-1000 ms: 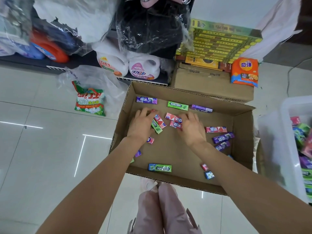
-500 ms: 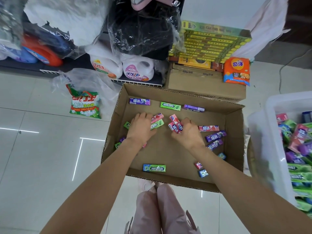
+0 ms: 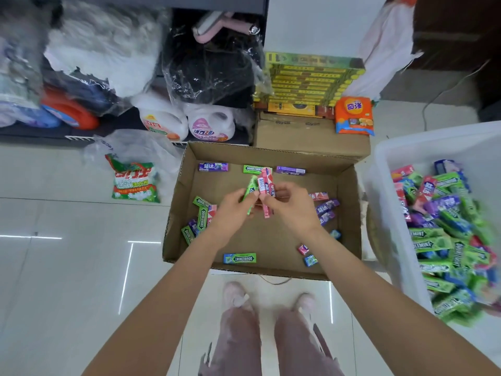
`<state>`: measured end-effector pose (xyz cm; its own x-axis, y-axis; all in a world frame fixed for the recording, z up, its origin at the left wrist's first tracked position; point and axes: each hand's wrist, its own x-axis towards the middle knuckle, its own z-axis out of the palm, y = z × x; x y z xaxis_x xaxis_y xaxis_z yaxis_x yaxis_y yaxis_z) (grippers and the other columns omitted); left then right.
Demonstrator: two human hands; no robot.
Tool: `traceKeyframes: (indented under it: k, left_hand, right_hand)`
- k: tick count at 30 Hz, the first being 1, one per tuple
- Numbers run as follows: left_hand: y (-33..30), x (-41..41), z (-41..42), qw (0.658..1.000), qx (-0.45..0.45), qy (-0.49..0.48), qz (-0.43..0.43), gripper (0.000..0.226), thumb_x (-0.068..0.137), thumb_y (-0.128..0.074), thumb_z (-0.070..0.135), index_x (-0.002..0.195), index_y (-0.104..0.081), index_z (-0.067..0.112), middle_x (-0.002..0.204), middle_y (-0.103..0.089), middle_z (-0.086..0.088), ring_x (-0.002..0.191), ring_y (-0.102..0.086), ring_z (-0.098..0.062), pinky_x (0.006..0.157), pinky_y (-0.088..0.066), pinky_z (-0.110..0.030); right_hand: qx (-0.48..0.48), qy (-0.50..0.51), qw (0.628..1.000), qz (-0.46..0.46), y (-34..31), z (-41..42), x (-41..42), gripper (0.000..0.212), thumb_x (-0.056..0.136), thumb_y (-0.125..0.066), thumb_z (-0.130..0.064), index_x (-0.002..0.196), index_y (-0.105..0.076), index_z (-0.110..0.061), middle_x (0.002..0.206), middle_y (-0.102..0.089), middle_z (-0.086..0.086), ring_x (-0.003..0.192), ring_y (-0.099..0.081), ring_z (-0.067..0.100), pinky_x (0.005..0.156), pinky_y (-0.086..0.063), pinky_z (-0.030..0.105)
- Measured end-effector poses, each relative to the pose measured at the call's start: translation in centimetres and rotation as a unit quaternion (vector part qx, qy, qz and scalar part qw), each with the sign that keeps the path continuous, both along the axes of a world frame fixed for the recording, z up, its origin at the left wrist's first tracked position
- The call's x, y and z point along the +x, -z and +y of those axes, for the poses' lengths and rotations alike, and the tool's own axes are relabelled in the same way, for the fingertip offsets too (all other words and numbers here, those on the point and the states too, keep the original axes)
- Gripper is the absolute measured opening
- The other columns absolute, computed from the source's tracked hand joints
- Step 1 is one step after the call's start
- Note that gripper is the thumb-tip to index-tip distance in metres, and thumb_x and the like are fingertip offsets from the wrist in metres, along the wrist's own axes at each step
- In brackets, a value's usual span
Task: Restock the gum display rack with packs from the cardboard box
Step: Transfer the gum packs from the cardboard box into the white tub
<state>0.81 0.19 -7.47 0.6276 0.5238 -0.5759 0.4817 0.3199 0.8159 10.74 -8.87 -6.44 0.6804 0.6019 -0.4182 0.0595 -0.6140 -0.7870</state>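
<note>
Your left hand (image 3: 233,206) grips a green gum pack (image 3: 250,189) and your right hand (image 3: 288,203) grips a few pink gum packs (image 3: 265,185), both raised together over the middle of the cardboard box (image 3: 349,213). Loose packs lie scattered on the box floor: a green cluster (image 3: 202,217) at left, purple packs (image 3: 326,208) at right, a Doublemint pack (image 3: 240,258) near you. A white bin (image 3: 390,232) heaped with gum stands right of the box.

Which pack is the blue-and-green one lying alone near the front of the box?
Start at the open brown cardboard box on the floor. Follow its near wall, the side closest to the person's feet, to the flat rectangular pack printed DOUBLEMINT. It has blue ends around green, lies apart from the others, and neither hand touches it.
</note>
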Motion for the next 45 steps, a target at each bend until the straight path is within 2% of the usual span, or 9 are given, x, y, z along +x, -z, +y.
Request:
traceKeyframes:
  k: [3, 5, 9, 13, 19, 25, 29, 35, 45]
  left_hand:
    - [-2.2, 0.4, -1.5, 1.0, -0.015, -0.008, 0.018, 0.018, 0.096, -0.047, 0.031, 0.097, -0.064, 0.027, 0.103, -0.068, -0.001, 0.104, -0.062, -0.02, 0.097, -0.048, -0.041]
    - [-3.8, 0.9, -3.0, 1.0, -0.011, -0.008, 0.021, 0.022, 0.088, -0.049, 0.041, 0.093, -0.066, 0.028, 0.103, -0.07, -0.003, 0.103, -0.063, -0.022, 0.1, -0.044, -0.043]
    - [-7.7, 3.0, -7.8, 1.0, 0.028, 0.003, -0.013, 0.022, 0.099, -0.043, 0.027, 0.096, -0.064, 0.027, 0.096, -0.064, 0.009, 0.088, -0.055, 0.005, 0.08, -0.039, -0.013]
    - [-10.9, 6.5, -13.9, 0.995, 0.046, 0.027, -0.079, 0.021, 0.098, -0.044, 0.017, 0.103, -0.065, 0.017, 0.099, -0.067, 0.005, 0.082, -0.059, 0.01, 0.073, -0.041, -0.005]
    - [-11.6, 12.9, -23.3, 0.988, 0.117, 0.084, -0.063, 0.026, 0.093, -0.054, 0.009, 0.118, -0.059, 0.005, 0.107, -0.064, -0.004, 0.092, -0.06, -0.007, 0.082, -0.043, -0.011]
    - [-10.1, 15.9, -29.7, 0.967, 0.196, 0.158, 0.034, 0.035, 0.093, -0.051, 0.007, 0.128, -0.052, 0.006, 0.125, -0.06, -0.01, 0.114, -0.055, -0.021, 0.093, -0.039, -0.024]
    - [-10.3, 14.7, -30.5, 0.957, 0.243, 0.156, 0.026, 0.041, 0.093, -0.049, 0.006, 0.135, -0.047, 0.007, 0.133, -0.054, -0.01, 0.119, -0.053, -0.022, 0.102, -0.04, -0.029]
    - [-10.7, 10.6, -27.4, 0.959, 0.284, 0.024, 0.013, 0.024, 0.093, -0.051, 0.009, 0.115, -0.06, 0.015, 0.101, -0.064, 0.002, 0.09, -0.059, -0.011, 0.071, -0.041, -0.007]
    - [-9.2, -2.8, -15.8, 0.941, 0.305, -0.114, 0.096, 0.021, 0.093, -0.052, 0.008, 0.112, -0.061, 0.006, 0.101, -0.064, -0.002, 0.091, -0.057, -0.013, 0.086, -0.042, -0.022]
  right_hand:
    - [0.026, 0.012, 1.0, -0.003, -2.5, -1.6, -0.2, 0.029, 0.081, -0.071, -0.029, 0.105, -0.065, -0.014, 0.092, -0.067, -0.007, 0.08, -0.061, 0.001, 0.073, -0.048, 0.014]
    - [0.044, 0.019, 0.999, -0.009, -4.2, -3.3, 0.1, 0.029, 0.082, -0.071, -0.025, 0.108, -0.064, -0.014, 0.09, -0.065, -0.008, 0.076, -0.058, -0.004, 0.069, -0.045, 0.006]
    - [0.077, 0.016, 0.996, -0.051, -7.5, -8.0, 1.7, 0.029, 0.083, -0.069, -0.023, 0.111, -0.064, -0.016, 0.092, -0.064, -0.008, 0.073, -0.055, -0.008, 0.066, -0.04, 0.002]
    - [0.107, 0.02, 0.991, -0.081, -10.8, -14.3, 5.0, 0.023, 0.085, -0.068, -0.022, 0.107, -0.064, -0.021, 0.087, -0.064, -0.012, 0.072, -0.057, -0.009, 0.065, -0.041, 0.004]
    - [0.041, 0.036, 0.994, -0.09, -11.7, -25.0, 10.3, 0.032, 0.084, -0.068, -0.027, 0.114, -0.064, -0.017, 0.095, -0.068, -0.002, 0.084, -0.064, 0.013, 0.078, -0.05, 0.029]
    - [-0.036, -0.026, 0.995, -0.092, -9.8, -30.9, 12.3, 0.031, 0.087, -0.064, -0.023, 0.116, -0.061, -0.01, 0.098, -0.069, 0.01, 0.092, -0.064, 0.026, 0.079, -0.047, 0.034]
    - [-0.042, -0.058, 0.989, -0.13, -9.6, -31.5, 12.3, 0.045, 0.088, -0.062, -0.019, 0.132, -0.052, -0.012, 0.121, -0.062, 0.009, 0.112, -0.056, 0.023, 0.088, -0.04, 0.026]
    - [0.019, -0.069, 0.986, -0.149, -10.7, -28.9, 10.3, 0.034, 0.089, -0.055, -0.01, 0.123, -0.057, -0.009, 0.119, -0.058, 0.007, 0.109, -0.054, 0.02, 0.092, -0.04, 0.026]
    - [0.031, -0.203, 0.97, -0.131, -9.7, -16.6, 0.7, 0.034, 0.088, -0.052, -0.006, 0.121, -0.058, -0.009, 0.116, -0.059, 0.01, 0.106, -0.057, 0.023, 0.094, -0.041, 0.03]
